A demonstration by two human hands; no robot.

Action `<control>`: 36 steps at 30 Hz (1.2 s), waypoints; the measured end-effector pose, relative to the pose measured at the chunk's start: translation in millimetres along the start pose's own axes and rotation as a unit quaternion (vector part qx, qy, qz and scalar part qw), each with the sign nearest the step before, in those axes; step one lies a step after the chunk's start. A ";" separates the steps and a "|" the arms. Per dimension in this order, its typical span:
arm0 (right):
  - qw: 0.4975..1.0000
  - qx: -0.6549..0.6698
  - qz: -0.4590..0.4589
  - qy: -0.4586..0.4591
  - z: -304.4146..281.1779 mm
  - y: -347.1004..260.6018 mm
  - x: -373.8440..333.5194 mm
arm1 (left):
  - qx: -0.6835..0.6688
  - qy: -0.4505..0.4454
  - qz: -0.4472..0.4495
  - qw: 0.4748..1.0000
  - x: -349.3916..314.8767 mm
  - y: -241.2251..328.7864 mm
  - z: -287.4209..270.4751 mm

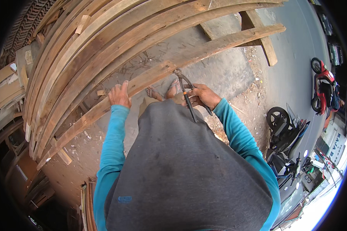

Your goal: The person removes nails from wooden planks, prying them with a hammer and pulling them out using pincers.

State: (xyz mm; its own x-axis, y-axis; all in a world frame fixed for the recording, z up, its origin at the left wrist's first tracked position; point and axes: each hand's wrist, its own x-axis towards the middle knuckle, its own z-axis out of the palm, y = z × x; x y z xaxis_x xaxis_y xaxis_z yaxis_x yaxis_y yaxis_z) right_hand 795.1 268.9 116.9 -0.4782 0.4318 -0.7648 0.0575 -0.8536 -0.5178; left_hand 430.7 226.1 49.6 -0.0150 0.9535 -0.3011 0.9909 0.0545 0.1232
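Observation:
A long wooden beam [150, 76] runs across in front of me, from the lower left up to the far right. My left hand [120, 93] is closed over this beam, its fingers on the far side. In my right hand [202, 96] is a pair of pincers [185, 91] with dark handles and an orange band on one of them. The fingers wrap round the handles, which are spread apart. The jaws of the pincers are at the near edge of the beam, right of my left hand; whether they grip a nail there is too small to tell.
Several long beams [115, 46] lie side by side beyond the one I hold. A short crosspiece [266, 50] lies under its right end. Wood debris litters the ground. On the right stand a black motorcycle [283, 131] and, on the road, a red motorbike [323, 84]. Planks [89, 204] lie at lower left.

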 end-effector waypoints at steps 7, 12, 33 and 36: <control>0.988 0.120 -0.035 0.095 54.0 11.3 17.9 | 0.011 0.010 -0.003 1.000 9.3 -8.0 -4.1; 0.911 -0.112 -0.252 0.308 81.5 97.6 83.3 | -0.020 -0.152 -0.007 0.988 27.0 -21.9 -3.0; 0.906 0.248 -0.161 0.302 211.3 133.2 41.6 | -0.116 -0.170 0.119 0.971 -20.1 -206.7 -57.1; 0.920 0.187 -0.171 0.298 198.1 106.6 28.9 | -0.113 -0.231 0.086 0.963 -23.7 -219.8 -53.2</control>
State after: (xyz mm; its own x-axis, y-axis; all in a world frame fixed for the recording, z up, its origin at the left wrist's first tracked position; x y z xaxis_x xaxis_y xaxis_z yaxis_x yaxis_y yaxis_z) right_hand 613.8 132.6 115.5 0.1599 0.6823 -0.7134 -0.3652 -0.6305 -0.6849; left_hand 206.2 207.3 80.0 0.2597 0.7232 -0.6400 0.9183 0.0201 0.3954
